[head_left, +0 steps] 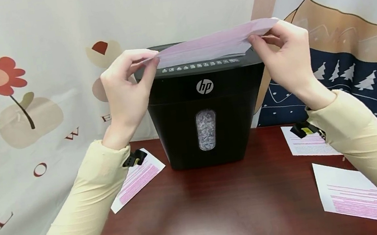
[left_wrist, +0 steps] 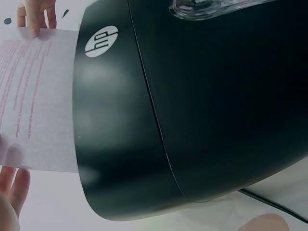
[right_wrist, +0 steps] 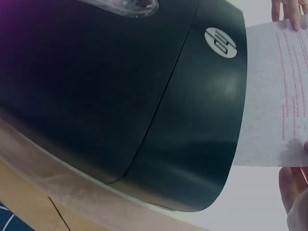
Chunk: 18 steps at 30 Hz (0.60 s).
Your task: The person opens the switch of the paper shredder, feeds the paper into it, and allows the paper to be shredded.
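A black HP paper shredder (head_left: 207, 119) stands upright on the table, paper bits showing through its front window (head_left: 206, 129). Above its top I hold a sheet of paper (head_left: 210, 44) with pink print. My left hand (head_left: 128, 89) pinches the left edge between thumb and fingers, and my right hand (head_left: 286, 53) pinches the right edge. From the wrist views the sheet (left_wrist: 43, 101) stands above the shredder's top edge. The shredder's body hides the sheet's lower edge there, so I cannot tell how far it reaches into the slot.
On the dark red wooden table (head_left: 200, 204), one printed sheet (head_left: 139, 180) lies left of the shredder. Two more, a farther sheet (head_left: 309, 142) and a nearer sheet (head_left: 354, 192), lie on the right. A patterned curtain (head_left: 44, 93) hangs behind. A black cord (left_wrist: 272, 204) runs beside the shredder.
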Available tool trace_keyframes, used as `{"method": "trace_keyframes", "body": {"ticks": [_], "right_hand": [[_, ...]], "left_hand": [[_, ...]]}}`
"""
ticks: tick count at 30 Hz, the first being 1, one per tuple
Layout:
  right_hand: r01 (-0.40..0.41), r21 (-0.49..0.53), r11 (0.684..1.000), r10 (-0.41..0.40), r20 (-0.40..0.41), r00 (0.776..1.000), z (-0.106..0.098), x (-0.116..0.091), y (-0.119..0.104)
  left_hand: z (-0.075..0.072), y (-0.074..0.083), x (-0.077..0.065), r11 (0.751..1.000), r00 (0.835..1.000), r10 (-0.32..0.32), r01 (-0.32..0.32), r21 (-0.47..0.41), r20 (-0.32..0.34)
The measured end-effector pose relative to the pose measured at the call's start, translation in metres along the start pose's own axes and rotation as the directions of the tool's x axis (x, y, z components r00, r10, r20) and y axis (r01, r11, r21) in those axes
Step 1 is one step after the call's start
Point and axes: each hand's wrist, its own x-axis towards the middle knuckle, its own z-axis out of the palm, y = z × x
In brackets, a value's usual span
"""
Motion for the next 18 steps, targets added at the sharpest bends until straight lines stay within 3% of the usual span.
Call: {"method": "trace_keyframes", "body": {"ticks": [6,18], "right_hand": [[-0.054,-0.006,0.999,0.054,0.046,0.997,0.003,0.014,0.004],[-0.131,-0.039,0.991,0.134,0.11,0.985,0.005,0.028,0.01]], "left_hand": [[0.001,-0.01,0.007,0.998,1.0,-0.007,0.005,0.067,0.024],[0.008,-0.016,0.018,0.988,0.992,-0.123,0.121,0.095,0.016]]}}
